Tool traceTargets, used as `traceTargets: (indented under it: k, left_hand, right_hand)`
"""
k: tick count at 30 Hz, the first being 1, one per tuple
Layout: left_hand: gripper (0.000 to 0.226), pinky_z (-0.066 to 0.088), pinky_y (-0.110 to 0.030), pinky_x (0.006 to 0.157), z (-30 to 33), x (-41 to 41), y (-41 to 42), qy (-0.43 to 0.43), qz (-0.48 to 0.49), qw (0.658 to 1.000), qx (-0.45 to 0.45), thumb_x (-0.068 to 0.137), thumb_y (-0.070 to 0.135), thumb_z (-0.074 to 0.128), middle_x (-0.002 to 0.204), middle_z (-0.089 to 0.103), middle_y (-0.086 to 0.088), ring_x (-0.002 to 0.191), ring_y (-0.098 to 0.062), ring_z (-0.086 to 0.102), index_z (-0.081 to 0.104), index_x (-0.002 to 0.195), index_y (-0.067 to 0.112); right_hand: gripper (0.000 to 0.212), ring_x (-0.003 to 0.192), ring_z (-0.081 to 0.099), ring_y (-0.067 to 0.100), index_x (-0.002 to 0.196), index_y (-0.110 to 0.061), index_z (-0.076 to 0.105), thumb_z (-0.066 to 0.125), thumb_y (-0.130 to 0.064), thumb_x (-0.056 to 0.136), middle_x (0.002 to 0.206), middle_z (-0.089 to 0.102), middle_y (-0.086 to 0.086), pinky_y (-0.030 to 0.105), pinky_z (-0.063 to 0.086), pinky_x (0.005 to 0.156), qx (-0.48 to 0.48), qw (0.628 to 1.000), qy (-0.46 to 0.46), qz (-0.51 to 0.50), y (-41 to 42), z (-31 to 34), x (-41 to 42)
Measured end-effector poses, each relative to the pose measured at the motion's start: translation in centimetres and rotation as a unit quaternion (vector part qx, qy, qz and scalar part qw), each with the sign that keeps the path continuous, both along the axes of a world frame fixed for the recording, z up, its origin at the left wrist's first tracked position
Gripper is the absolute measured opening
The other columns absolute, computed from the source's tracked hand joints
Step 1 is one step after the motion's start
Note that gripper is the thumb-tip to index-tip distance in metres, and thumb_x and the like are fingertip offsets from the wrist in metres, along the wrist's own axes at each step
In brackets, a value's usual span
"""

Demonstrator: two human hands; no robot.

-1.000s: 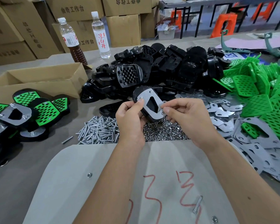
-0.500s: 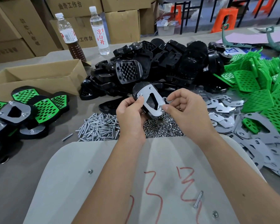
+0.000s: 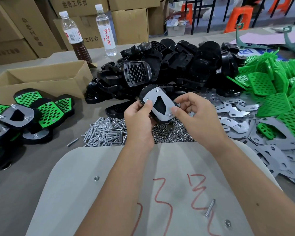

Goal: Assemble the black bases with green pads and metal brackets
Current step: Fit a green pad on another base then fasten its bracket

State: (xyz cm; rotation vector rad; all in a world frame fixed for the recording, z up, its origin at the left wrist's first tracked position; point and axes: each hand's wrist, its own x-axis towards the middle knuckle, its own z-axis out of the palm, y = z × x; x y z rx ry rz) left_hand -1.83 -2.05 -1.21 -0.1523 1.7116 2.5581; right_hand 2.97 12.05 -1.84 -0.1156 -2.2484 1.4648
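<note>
A black base with a grey metal bracket (image 3: 157,103) on its upper face is held above the table at the centre. My left hand (image 3: 139,120) grips its left edge, thumb pressed on the bracket. My right hand (image 3: 192,113) pinches the bracket's lower right corner, where a screw end shows. Two more screw ends poke through the bracket's top and left corners. A heap of black bases (image 3: 169,65) lies behind. Green pads (image 3: 279,92) are piled at the right, loose brackets (image 3: 266,142) in front of them.
Screws (image 3: 106,132) and nuts (image 3: 172,133) lie in piles under my hands. Finished assemblies (image 3: 24,114) sit at the left by an open cardboard box (image 3: 41,79). Two bottles (image 3: 107,31) stand behind. A grey board (image 3: 92,193) with a loose screw (image 3: 209,207) lies nearest me.
The held assembly has tilted a little and my right fingers have shifted along the bracket to its lower right corner. My left hand keeps the same grip.
</note>
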Motion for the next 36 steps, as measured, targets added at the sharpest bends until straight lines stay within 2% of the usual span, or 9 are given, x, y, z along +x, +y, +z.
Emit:
traceTargets:
  k: [3, 5, 7, 14, 19, 23, 27, 31, 36]
  left_hand:
    - [0.013, 0.064, -0.045, 0.082, 0.11, 0.26, 0.03, 0.017, -0.012, 1.000, -0.016, 0.104, 0.005, 0.060, 0.097, 0.077, -0.015, 0.085, -0.024, 0.073, 0.072, 0.100, 0.002]
    - [0.012, 0.060, -0.054, 0.096, 0.23, 0.53, 0.11, 0.023, -0.015, 0.999, -0.021, 0.103, 0.005, 0.062, 0.107, 0.077, -0.023, 0.093, -0.029, 0.072, 0.072, 0.103, 0.001]
    - [0.009, 0.057, -0.059, 0.100, 0.33, 0.70, 0.17, 0.019, -0.011, 1.000, -0.019, 0.101, 0.006, 0.064, 0.110, 0.076, -0.023, 0.097, -0.033, 0.072, 0.073, 0.102, 0.003]
    - [0.009, 0.059, -0.057, 0.098, 0.19, 0.51, 0.04, 0.019, 0.006, 0.999, -0.029, 0.099, 0.008, 0.069, 0.106, 0.077, -0.024, 0.091, -0.031, 0.072, 0.074, 0.102, 0.000]
    - [0.011, 0.059, -0.041, 0.079, 0.25, 0.19, -0.32, 0.027, 0.019, 0.998, -0.047, 0.098, 0.007, 0.070, 0.087, 0.075, -0.009, 0.080, -0.022, 0.069, 0.073, 0.087, 0.007]
    - [0.014, 0.060, -0.032, 0.069, 0.06, 0.03, -0.55, 0.023, 0.007, 0.999, -0.038, 0.098, 0.006, 0.070, 0.080, 0.075, -0.004, 0.073, -0.017, 0.070, 0.072, 0.084, 0.007]
    - [0.008, 0.062, -0.034, 0.068, 0.08, 0.08, -0.53, 0.009, -0.015, 1.000, -0.007, 0.098, 0.007, 0.071, 0.089, 0.076, -0.014, 0.078, -0.024, 0.071, 0.074, 0.095, 0.000]
    - [0.015, 0.062, -0.033, 0.064, 0.13, 0.15, -0.27, -0.004, -0.026, 1.000, 0.016, 0.098, 0.009, 0.072, 0.089, 0.076, -0.017, 0.076, -0.025, 0.073, 0.072, 0.083, 0.004]
    - [0.016, 0.064, -0.039, 0.074, 0.10, 0.24, 0.00, -0.014, -0.017, 0.999, 0.026, 0.097, 0.010, 0.073, 0.098, 0.074, -0.027, 0.084, -0.031, 0.072, 0.069, 0.092, -0.005]
  right_hand:
    - [0.009, 0.075, 0.068, 0.010, 0.102, -0.026, 0.070, 0.075, -0.029, 0.096, 0.093, 0.075, -0.004, 0.023, 0.052, 0.063, -0.031, 0.999, -0.021, 0.035, 0.13, 0.08, 0.03]
    - [0.012, 0.066, 0.068, 0.010, 0.103, -0.022, 0.070, 0.077, -0.029, 0.095, 0.090, 0.078, 0.000, 0.021, 0.049, 0.054, -0.071, 0.995, -0.029, 0.058, 0.19, 0.06, 0.10]
    - [0.014, 0.060, 0.068, 0.012, 0.103, -0.018, 0.071, 0.079, -0.026, 0.094, 0.085, 0.079, 0.003, 0.022, 0.049, 0.050, -0.085, 0.994, -0.029, 0.064, 0.29, -0.03, 0.13]
    - [0.009, 0.053, 0.067, 0.011, 0.104, -0.018, 0.072, 0.076, -0.020, 0.097, 0.084, 0.078, 0.000, 0.021, 0.052, 0.052, -0.059, 0.996, -0.026, 0.067, -0.05, -0.23, -0.10]
    - [0.014, 0.068, 0.069, 0.021, 0.111, -0.015, 0.070, 0.073, -0.016, 0.098, 0.090, 0.078, 0.007, 0.028, 0.057, 0.061, -0.088, 0.989, -0.042, 0.113, 0.07, 0.14, 0.10]
    - [0.016, 0.069, 0.069, 0.019, 0.115, -0.013, 0.068, 0.070, -0.012, 0.100, 0.090, 0.079, 0.006, 0.026, 0.056, 0.061, -0.088, 0.985, -0.054, 0.136, 0.04, 0.36, 0.20]
    - [0.015, 0.064, 0.066, 0.014, 0.116, -0.014, 0.068, 0.067, -0.010, 0.101, 0.088, 0.079, 0.005, 0.024, 0.053, 0.061, -0.081, 0.988, -0.051, 0.124, 0.06, 0.31, 0.12]
    - [0.016, 0.064, 0.062, 0.011, 0.117, -0.017, 0.067, 0.066, -0.011, 0.102, 0.088, 0.079, 0.002, 0.022, 0.051, 0.062, -0.077, 0.991, -0.039, 0.098, -0.03, 0.13, -0.07]
    - [0.014, 0.064, 0.059, 0.003, 0.112, -0.027, 0.064, 0.063, -0.015, 0.104, 0.090, 0.077, 0.000, 0.020, 0.049, 0.064, -0.089, 0.990, -0.041, 0.102, -0.14, -0.07, -0.09]
